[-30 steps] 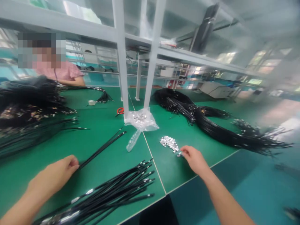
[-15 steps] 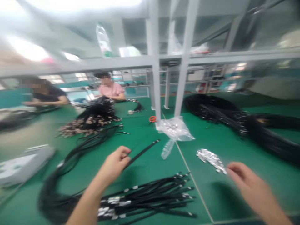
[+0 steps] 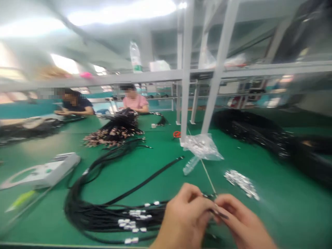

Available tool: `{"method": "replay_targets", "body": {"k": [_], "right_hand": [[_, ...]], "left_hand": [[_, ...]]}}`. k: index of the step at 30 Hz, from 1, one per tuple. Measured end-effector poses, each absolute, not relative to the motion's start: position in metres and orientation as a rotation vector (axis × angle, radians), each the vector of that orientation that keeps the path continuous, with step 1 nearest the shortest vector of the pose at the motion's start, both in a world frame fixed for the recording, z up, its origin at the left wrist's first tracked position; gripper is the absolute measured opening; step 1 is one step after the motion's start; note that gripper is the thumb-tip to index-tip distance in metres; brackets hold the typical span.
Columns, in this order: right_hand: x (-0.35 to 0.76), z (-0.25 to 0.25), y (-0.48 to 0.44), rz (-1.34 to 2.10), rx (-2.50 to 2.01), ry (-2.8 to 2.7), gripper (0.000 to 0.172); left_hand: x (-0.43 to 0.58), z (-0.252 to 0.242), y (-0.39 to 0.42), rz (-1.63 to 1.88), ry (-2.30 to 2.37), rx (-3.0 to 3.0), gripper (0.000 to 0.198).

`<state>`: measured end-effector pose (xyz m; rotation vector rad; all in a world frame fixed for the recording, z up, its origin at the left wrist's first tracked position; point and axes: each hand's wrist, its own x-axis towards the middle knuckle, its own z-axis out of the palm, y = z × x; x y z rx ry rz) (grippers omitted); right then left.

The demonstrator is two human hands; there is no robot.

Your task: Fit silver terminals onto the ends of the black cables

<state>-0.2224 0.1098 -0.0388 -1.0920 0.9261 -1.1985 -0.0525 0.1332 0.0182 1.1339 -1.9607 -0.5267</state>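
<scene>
My left hand (image 3: 185, 216) and my right hand (image 3: 242, 219) meet at the front of the table, both with fingers closed. From the left fingers a thin dark cable end (image 3: 223, 215) pokes out against my right fingertips. Whatever else the right fingers pinch is hidden. Below and left of them lies a bundle of black cables (image 3: 103, 218) with white tags (image 3: 129, 223), partly covered by my left hand. One separate black cable (image 3: 153, 177) stretches out behind it. A heap of small silvery-white pieces (image 3: 241, 184) lies beyond my right hand.
A clear plastic bag (image 3: 202, 147) of small pieces sits against the white shelf posts (image 3: 185, 86). More black cables (image 3: 249, 129) are heaped at right and others (image 3: 116, 126) at back left. A white device (image 3: 57, 169) stands left. Two people sit across the table.
My left hand has moved away from the separate cable, right and nearer. My right hand has come left from the silvery heap to meet it. The view has shifted left.
</scene>
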Motion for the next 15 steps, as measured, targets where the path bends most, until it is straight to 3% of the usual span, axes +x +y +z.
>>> {"method": "replay_targets", "body": {"k": [8, 15], "right_hand": [[-0.214, -0.023, 0.120, -1.195, -0.842, 0.716, 0.018], [-0.220, -0.023, 0.118, -1.224, -0.878, 0.718, 0.012]], "left_hand": [[-0.057, 0.012, 0.133, -0.602, -1.906, 1.298, 0.011], [-0.057, 0.010, 0.133, -0.552, -1.992, 1.315, 0.019]]}}
